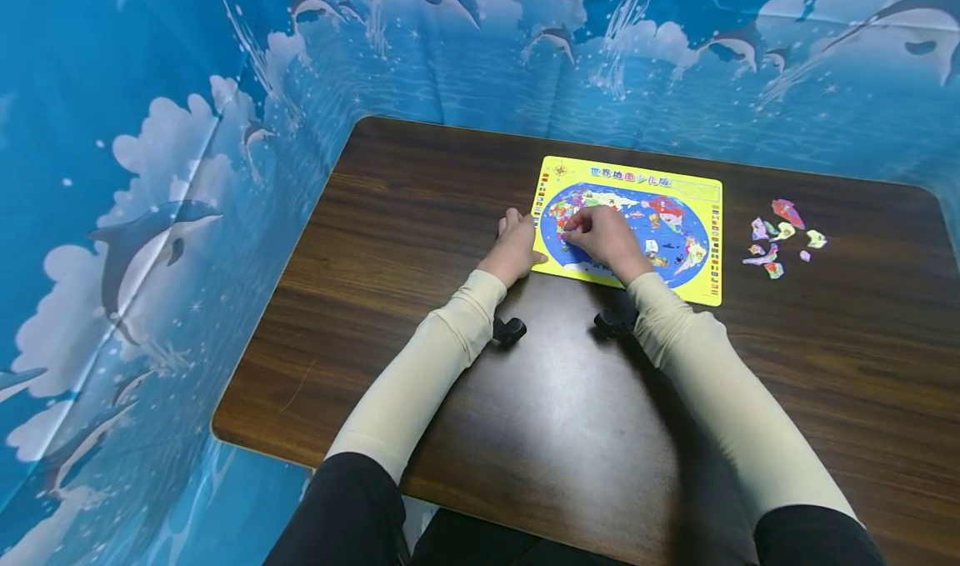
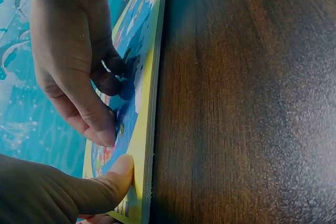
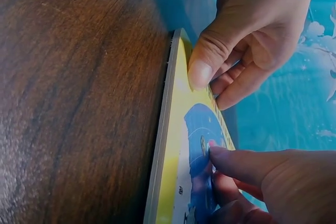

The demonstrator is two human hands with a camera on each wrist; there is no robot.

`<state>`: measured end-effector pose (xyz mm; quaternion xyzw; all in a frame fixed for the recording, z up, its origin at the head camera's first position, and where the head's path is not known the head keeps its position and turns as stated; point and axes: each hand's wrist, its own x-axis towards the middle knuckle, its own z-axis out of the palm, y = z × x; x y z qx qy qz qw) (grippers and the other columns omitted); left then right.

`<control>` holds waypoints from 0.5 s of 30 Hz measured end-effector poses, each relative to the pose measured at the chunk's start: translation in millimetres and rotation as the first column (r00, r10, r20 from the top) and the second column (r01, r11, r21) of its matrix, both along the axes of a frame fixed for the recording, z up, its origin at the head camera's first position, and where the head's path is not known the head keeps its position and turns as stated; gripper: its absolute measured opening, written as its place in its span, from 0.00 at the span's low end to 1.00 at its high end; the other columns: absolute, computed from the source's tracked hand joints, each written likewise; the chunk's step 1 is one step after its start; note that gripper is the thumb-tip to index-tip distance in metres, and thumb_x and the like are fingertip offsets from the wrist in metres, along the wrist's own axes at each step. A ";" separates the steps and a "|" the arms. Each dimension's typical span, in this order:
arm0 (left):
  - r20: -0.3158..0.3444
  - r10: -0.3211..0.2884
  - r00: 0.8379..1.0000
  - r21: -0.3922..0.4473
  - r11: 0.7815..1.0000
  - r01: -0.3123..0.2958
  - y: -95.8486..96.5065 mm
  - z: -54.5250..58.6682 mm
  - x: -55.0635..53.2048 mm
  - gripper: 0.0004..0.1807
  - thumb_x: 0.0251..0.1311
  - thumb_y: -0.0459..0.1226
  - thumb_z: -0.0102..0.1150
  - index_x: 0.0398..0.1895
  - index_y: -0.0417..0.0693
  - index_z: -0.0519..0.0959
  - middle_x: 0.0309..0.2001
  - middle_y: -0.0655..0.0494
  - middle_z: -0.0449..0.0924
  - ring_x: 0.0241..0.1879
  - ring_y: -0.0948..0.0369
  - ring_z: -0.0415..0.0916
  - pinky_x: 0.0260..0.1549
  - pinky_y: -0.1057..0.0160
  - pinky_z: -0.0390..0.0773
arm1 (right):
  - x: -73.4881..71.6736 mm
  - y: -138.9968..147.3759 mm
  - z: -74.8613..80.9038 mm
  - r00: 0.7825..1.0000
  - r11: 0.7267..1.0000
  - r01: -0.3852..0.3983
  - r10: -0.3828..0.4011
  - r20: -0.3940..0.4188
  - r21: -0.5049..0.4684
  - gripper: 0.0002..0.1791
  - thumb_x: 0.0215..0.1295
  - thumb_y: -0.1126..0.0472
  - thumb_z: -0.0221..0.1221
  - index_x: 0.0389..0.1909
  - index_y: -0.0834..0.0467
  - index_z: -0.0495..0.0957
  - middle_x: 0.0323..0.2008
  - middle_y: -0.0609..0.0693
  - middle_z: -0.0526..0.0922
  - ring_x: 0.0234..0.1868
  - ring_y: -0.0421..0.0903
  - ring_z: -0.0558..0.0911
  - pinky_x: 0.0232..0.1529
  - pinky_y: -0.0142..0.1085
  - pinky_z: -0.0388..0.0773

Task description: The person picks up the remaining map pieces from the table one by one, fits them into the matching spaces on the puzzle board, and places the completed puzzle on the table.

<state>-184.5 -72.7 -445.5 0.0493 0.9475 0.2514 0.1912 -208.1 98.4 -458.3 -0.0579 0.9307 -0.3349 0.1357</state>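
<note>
"What has the right hand got?"

"Its thumb and forefinger are drawn close together, low over the left part of a yellow map board. There's a pink speck at the tips, but I can't tell whether that grip has a loose piece or the speck belongs to the map."

"And the left hand?"

"Its grip is closed on the board's left edge, near the corner closest to the person, thumb pressed on the printed face."

"Where's the board itself?"

"On the dark wooden tabletop, its printed title along the far side."

"Anything next to it?"

"Small loose pieces, scattered to its right and apart from it. A red one lies farthest back; others are purple, pale or mixed."

"Farther out?"

"Cream sleeves on both forearms, then a blue dolphin backdrop behind and along the left."
</note>
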 end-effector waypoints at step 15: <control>-0.002 0.027 1.000 0.011 1.000 -0.027 3.9 0.3 1.7 0.37 0.68 0.38 0.67 0.74 0.32 0.64 0.68 0.42 0.57 0.67 0.50 0.55 0.68 0.58 0.70 | 2.1 82.5 6.4 0.975 0.978 0.178 -0.190 -0.119 -0.105 0.19 0.79 0.52 0.57 0.55 0.63 0.85 0.52 0.64 0.86 0.50 0.56 0.81 0.46 0.44 0.72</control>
